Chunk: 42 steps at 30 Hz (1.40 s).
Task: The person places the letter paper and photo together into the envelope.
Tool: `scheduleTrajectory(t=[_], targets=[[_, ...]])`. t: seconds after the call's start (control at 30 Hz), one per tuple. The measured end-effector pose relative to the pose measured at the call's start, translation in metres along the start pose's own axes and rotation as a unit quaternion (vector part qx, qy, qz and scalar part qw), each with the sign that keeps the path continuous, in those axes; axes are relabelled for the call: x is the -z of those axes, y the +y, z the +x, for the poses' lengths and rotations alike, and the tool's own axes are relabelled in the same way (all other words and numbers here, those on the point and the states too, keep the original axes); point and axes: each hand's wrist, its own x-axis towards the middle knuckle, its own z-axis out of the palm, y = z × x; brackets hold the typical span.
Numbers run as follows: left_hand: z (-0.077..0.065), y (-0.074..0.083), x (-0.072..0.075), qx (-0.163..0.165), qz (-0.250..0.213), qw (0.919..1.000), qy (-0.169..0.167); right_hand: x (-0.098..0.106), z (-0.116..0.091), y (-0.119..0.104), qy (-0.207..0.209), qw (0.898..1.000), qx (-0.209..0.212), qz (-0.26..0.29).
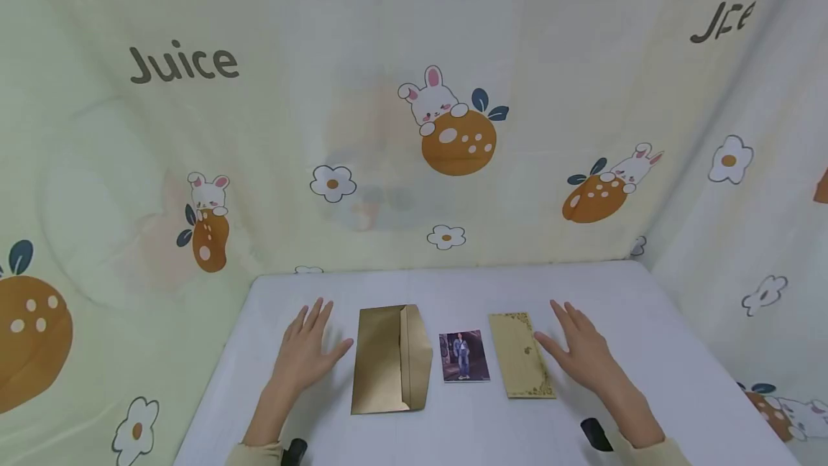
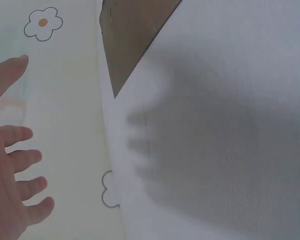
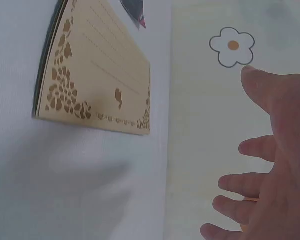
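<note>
On the white table lies a gold envelope [image 1: 378,362], its flap unfolded to the right; a corner of this envelope [image 2: 132,35] shows in the left wrist view. A small photo [image 1: 463,357] of a standing person is in the middle. Right of it is a cream card [image 1: 522,357] with a brown floral border; the right wrist view shows printed lines on the card [image 3: 102,70] and layered edges. My left hand [image 1: 304,351], fingers spread, is held left of the envelope. Just right of the card, my right hand [image 1: 582,352] also has its fingers straight. Neither hand holds anything.
The white table [image 1: 466,430] meets a pale curtain [image 1: 278,128] printed with rabbits, oranges and flowers at its back edge. More of this cloth hangs at both sides. A dark strap piece [image 1: 596,435] sits by my right wrist, another [image 1: 294,451] by the left.
</note>
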Motion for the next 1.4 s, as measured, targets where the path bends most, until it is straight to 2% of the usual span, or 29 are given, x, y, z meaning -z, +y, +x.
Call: scheduleTrajectory(t=[0.13,0.4,0.6,0.83,1.07,1.27,1.4], targets=[[0.005,0.007,-0.003,-0.001,-0.009,0.9998,-0.018,-0.004,0.004,-0.007,-0.003,1.0,0.015,0.014],[0.012,0.03,-0.017,-0.008,-0.011,0.9987,-0.049,-0.027,0.011,-0.023,-0.002,0.999,0.036,0.033],[0.016,0.047,-0.034,-0.036,-0.001,0.9971,-0.067,-0.045,0.019,-0.046,-0.012,0.997,0.049,0.055],[0.019,0.063,-0.053,-0.078,-0.005,0.9937,-0.08,-0.065,0.031,-0.078,-0.05,0.996,0.051,0.053],[0.023,0.071,-0.064,-0.097,-0.013,0.9904,-0.098,-0.085,0.04,-0.107,-0.062,0.991,0.106,0.042],[0.021,0.075,-0.068,-0.099,0.014,0.9864,-0.13,-0.102,0.041,-0.136,-0.075,0.981,0.178,0.007],[0.021,0.077,-0.072,-0.099,0.029,0.9848,-0.139,-0.115,0.043,-0.147,-0.103,0.974,0.199,-0.022]])
